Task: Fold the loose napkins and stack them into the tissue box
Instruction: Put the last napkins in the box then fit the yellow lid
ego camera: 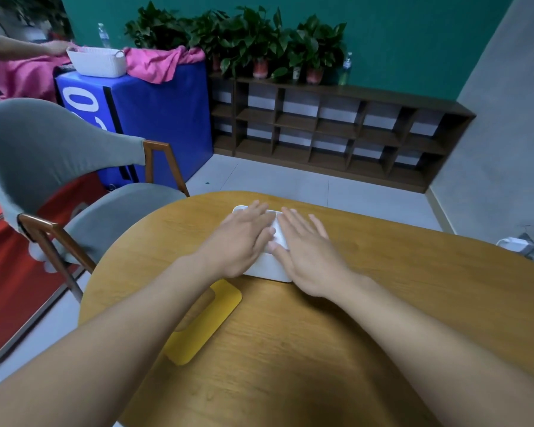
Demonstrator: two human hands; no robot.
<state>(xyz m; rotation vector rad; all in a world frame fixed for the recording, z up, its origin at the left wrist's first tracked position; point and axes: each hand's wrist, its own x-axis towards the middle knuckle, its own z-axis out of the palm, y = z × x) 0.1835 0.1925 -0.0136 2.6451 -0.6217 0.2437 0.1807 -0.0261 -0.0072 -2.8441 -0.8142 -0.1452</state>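
So on my feed right now both hands are flat on top of the white tissue box (pixel 267 274), which sits toward the far side of the wooden table (pixel 383 303), roughly centre. Left hand (pixel 241 241) is spread out, fingers straight, palm down over the box's left part. Right hand (pixel 305 251) is the same deal, fingers straight and splayed, covering the right part. Neither one is gripping anything as far as I can see, they're just pressing down. Between the two hands there's a strip of white napkin (pixel 279 234) showing on top of the box; can't tell how it's folded, the hands hide most of it.

A yellow mat (pixel 210 318) lies on the table just nearer than the box, partly under the left forearm. Grey chair (pixel 43 155) off to the left of the table, dark wooden shelf (pixel 336 131) along the back wall with potted plants (pixel 238 38) on top.
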